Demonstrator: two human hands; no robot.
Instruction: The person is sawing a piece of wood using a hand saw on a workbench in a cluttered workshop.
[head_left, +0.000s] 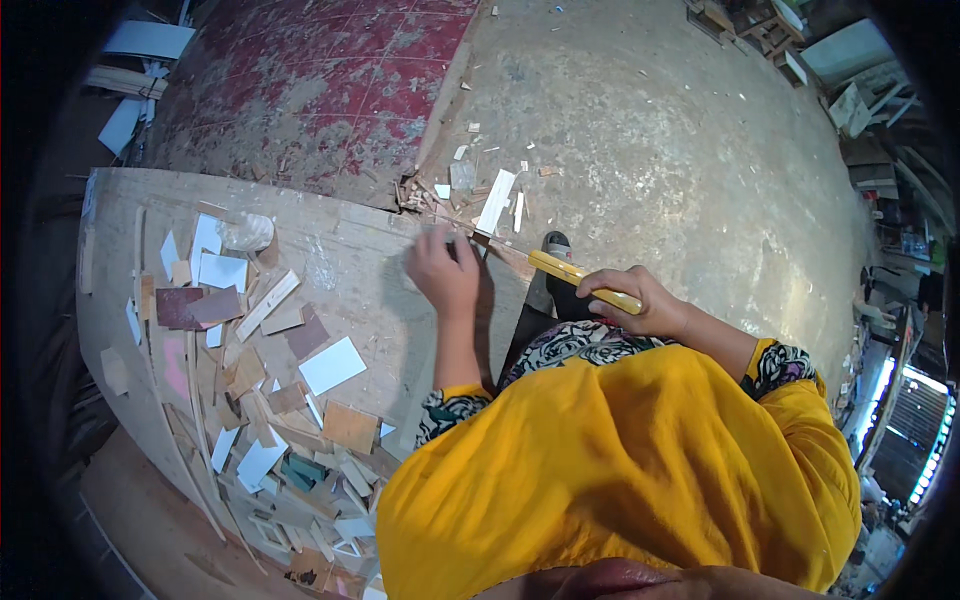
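Note:
My right hand (640,297) is closed around the yellow handle of what looks like a hammer (572,272). The tool points left, and its dark head is close to the right edge of the wooden board. Just left of that head, my left hand (445,268) hovers over or rests on the board's edge. Its fingers are curled and a little blurred, so whatever is between them cannot be made out. A pale wood strip (495,202) lies beyond the tool's head, near the board's corner.
The large board (340,245) carries many scraps to my left: a white rectangular piece (332,366), a maroon piece (180,308) and a cloudy plastic container (247,233). Wood chips litter the concrete floor (660,130) ahead. A shoe (556,243) shows below the tool. Clutter lines the right wall.

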